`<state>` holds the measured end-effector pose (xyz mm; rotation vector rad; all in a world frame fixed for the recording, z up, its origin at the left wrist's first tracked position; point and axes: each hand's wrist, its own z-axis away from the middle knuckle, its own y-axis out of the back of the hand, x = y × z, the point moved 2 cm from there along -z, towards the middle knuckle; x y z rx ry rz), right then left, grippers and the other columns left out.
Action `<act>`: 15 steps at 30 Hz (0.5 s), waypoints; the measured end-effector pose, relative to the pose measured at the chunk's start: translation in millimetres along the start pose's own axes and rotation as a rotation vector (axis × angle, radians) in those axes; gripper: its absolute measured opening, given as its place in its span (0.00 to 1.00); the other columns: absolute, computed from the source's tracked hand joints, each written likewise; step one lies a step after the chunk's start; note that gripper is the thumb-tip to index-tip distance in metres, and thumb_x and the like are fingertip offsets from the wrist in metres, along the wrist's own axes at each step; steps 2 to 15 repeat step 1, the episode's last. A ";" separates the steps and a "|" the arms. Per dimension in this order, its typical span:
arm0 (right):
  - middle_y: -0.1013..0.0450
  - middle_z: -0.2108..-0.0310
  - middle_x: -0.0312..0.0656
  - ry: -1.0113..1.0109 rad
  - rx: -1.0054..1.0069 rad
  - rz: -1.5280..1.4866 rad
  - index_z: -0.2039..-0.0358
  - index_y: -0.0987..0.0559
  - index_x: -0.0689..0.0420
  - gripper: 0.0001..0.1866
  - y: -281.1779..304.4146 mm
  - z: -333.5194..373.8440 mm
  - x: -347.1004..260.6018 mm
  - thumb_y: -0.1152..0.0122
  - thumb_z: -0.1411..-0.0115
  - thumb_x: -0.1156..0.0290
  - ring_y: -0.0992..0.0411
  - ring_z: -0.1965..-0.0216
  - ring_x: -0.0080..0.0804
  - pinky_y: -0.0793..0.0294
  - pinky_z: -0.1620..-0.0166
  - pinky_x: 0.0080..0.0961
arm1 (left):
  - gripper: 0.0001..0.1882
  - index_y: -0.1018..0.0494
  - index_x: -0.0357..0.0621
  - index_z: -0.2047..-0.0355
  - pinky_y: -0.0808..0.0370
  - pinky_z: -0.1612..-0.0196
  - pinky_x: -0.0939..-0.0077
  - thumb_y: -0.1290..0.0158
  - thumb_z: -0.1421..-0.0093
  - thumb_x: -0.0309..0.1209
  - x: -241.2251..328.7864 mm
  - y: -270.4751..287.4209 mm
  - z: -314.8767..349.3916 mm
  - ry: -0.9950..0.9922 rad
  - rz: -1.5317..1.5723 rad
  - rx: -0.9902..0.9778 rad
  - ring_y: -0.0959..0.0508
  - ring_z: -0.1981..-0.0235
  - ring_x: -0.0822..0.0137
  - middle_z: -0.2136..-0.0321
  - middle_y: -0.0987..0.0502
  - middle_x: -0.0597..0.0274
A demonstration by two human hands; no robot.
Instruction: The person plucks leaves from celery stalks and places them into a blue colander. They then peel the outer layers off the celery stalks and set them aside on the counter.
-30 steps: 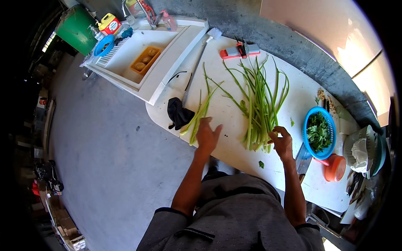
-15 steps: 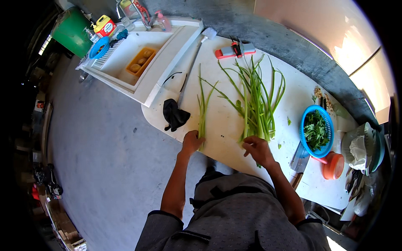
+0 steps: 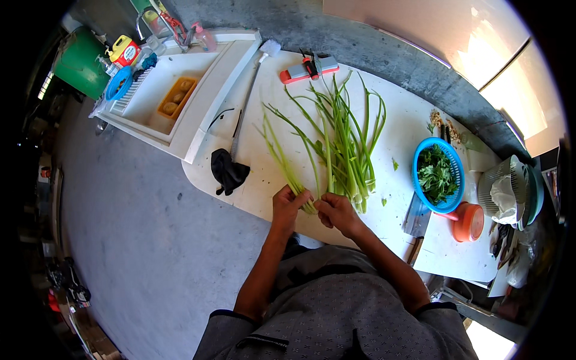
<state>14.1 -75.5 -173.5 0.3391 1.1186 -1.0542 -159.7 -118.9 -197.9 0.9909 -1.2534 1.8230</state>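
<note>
My left hand point(image 3: 288, 207) is closed around the lower ends of a thin bunch of green celery stalks point(image 3: 282, 162), which slants away over the white table. Close beside it, my right hand point(image 3: 338, 213) pinches the base of a long thin celery stalk point(image 3: 314, 168); the fingertips partly hide the grip. A larger pile of celery point(image 3: 349, 144) lies just beyond my right hand, its pale bases toward me and its thin tops spread toward the wall.
Left of the celery lie a black cloth-like bundle point(image 3: 228, 172) and a long-handled brush point(image 3: 270, 48). A white sink point(image 3: 198, 120) holds an orange tray point(image 3: 171, 111). To the right are a blue basket point(image 3: 459, 186) of leaves, a cleaver point(image 3: 416, 217) and an orange pot point(image 3: 468, 222).
My left hand has moved right with its celery bunch, which now slants. My right hand has come left from the pile's base and closed on a stalk. The view has shifted slightly.
</note>
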 end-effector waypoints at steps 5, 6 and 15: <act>0.27 0.78 0.37 0.017 0.015 -0.045 0.68 0.23 0.62 0.14 0.0 1.5 -3.4 0.35 0.32 0.64 0.33 0.82 0.21 0.36 0.79 0.19 | 0.14 0.21 0.36 0.52 0.22 0.57 0.77 0.38 0.35 0.29 -3.9 0.4 0.0 -0.009 0.038 0.032 0.18 0.64 0.73 0.63 0.16 0.61; 0.27 0.78 0.37 0.017 0.015 -0.045 0.68 0.23 0.62 0.14 0.0 1.5 -3.4 0.35 0.32 0.64 0.33 0.82 0.21 0.36 0.79 0.19 | 0.14 0.21 0.36 0.52 0.22 0.57 0.77 0.38 0.35 0.29 -3.9 0.4 0.0 -0.009 0.038 0.032 0.18 0.64 0.73 0.63 0.16 0.61; 0.27 0.78 0.37 0.017 0.015 -0.045 0.68 0.23 0.62 0.14 0.0 1.5 -3.4 0.35 0.32 0.64 0.33 0.82 0.21 0.36 0.79 0.19 | 0.14 0.21 0.36 0.52 0.22 0.57 0.77 0.38 0.35 0.29 -3.9 0.4 0.0 -0.009 0.038 0.032 0.18 0.64 0.73 0.63 0.16 0.61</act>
